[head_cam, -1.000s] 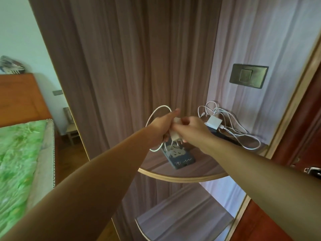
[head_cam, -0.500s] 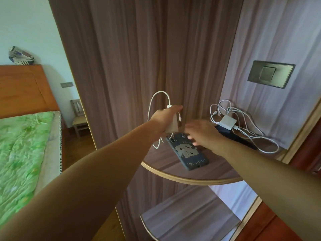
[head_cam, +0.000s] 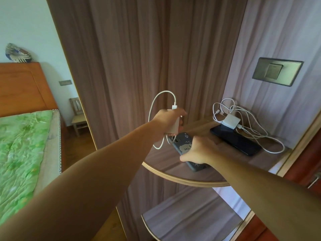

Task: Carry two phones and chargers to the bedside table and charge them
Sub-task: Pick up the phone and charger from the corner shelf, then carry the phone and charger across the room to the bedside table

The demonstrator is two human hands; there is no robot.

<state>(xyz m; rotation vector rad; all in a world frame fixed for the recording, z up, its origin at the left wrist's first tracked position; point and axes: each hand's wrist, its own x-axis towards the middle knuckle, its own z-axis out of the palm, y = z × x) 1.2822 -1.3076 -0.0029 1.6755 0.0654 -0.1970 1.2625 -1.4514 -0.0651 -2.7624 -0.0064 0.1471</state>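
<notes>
My left hand (head_cam: 169,119) is closed around a white charger (head_cam: 174,126), held above the rounded corner shelf (head_cam: 184,178); its white cable (head_cam: 156,108) loops up and hangs below the hand. My right hand (head_cam: 198,151) lies over a phone in a dark blue case with a cartoon drawing (head_cam: 183,144), thumb and fingers clasping its sides on the shelf. Further back on the shelf lies a black phone (head_cam: 234,140) with a second white charger (head_cam: 230,121) resting on its far end and a tangled white cable (head_cam: 251,126) around it.
A lower shelf (head_cam: 189,221) sits beneath the top one. Wood-grain panels stand behind, with a metal switch plate (head_cam: 277,71) on the right one. To the left are a bed with a green cover (head_cam: 20,150), a wooden headboard (head_cam: 24,86) and a small chair (head_cam: 78,117). A red-brown door (head_cam: 305,164) is on the right.
Both hands held the charger together a second ago. My right hand let go, dropped onto the dark blue phone and closed on it; my left hand kept the charger and lifted slightly.
</notes>
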